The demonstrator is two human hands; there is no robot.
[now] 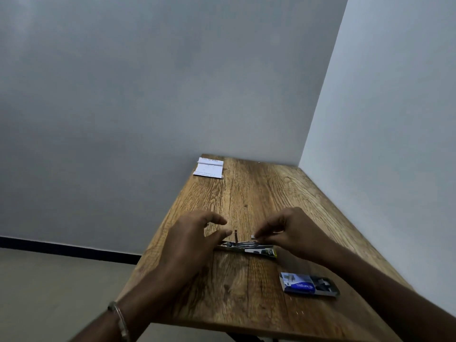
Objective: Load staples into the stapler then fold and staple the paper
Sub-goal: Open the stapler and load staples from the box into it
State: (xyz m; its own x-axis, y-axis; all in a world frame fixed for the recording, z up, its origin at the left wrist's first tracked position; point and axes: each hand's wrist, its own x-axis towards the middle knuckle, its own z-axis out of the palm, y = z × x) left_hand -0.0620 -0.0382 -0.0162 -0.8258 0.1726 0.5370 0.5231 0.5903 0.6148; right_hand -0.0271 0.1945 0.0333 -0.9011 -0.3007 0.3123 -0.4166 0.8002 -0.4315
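From the head view, the stapler (246, 246) lies opened on the wooden table (246, 193), between both hands. The right hand (293, 233) pinches a small strip of staples (253, 236) just above its tray; the left hand (192, 240) hovers beside it, fingers spread and loosely curled. The staple box (308, 284) sits nearer, the paper (208, 167) at the far corner. The strip could tilt, miss the channel and break apart.

You have a wood-grain bench (249, 193) carrying a folded white printed paper (208, 167) at its far corner, an opened metal stapler (249, 248) mid-bench, and a blue staple box (307, 284) nearer its right edge.
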